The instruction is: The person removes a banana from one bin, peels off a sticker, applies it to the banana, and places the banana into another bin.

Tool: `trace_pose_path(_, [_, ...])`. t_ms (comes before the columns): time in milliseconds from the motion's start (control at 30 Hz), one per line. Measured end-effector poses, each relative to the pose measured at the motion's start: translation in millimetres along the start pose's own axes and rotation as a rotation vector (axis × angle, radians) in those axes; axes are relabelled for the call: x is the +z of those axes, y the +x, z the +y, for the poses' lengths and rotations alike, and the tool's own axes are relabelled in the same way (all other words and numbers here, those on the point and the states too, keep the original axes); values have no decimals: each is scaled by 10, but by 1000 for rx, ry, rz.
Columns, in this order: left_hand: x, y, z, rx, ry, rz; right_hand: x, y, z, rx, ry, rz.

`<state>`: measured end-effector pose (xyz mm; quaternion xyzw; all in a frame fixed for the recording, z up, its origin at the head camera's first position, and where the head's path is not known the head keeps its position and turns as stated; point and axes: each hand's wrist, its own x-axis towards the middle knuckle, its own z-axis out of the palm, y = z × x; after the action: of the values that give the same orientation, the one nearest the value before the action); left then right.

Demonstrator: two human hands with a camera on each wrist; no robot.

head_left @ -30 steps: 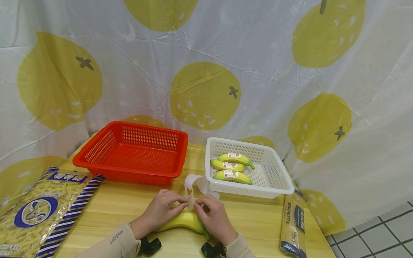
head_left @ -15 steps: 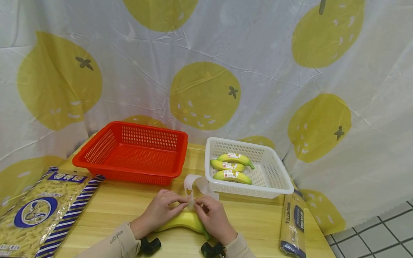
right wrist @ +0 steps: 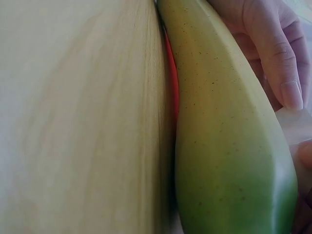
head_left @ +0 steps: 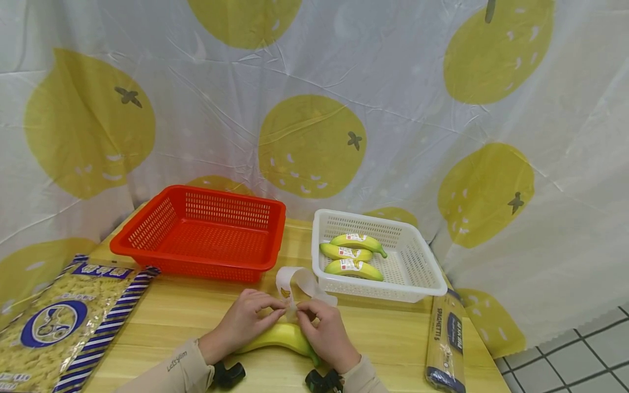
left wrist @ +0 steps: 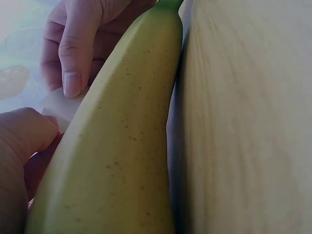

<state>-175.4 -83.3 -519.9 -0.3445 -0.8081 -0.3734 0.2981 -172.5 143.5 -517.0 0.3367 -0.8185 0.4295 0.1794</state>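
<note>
The banana (head_left: 285,337) lies flat on the table (head_left: 393,344), long side going left to right under both hands, and the left hand (head_left: 245,319) and right hand (head_left: 326,333) pinch the white sticker strip (head_left: 300,284) just above its middle.

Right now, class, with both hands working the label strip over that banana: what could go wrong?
The loose label strip curls freely above the fingers and might stick to itself. The banana lies unheld on the table beneath the left hand and right hand, so it could roll as they pinch.
</note>
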Motion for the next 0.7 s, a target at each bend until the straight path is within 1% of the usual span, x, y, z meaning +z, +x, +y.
trace_pose_path(167, [4,-9,-9,-11,2,-5,10,-1,17,-34,11,21])
trace_pose_path(467, [6,-19,-21,-16,7,-14,7,1,-4,-8,33,10])
trace_pose_path(700, [5,-12,-20,-7,3,-12,-2,9,-13,-13,25,13])
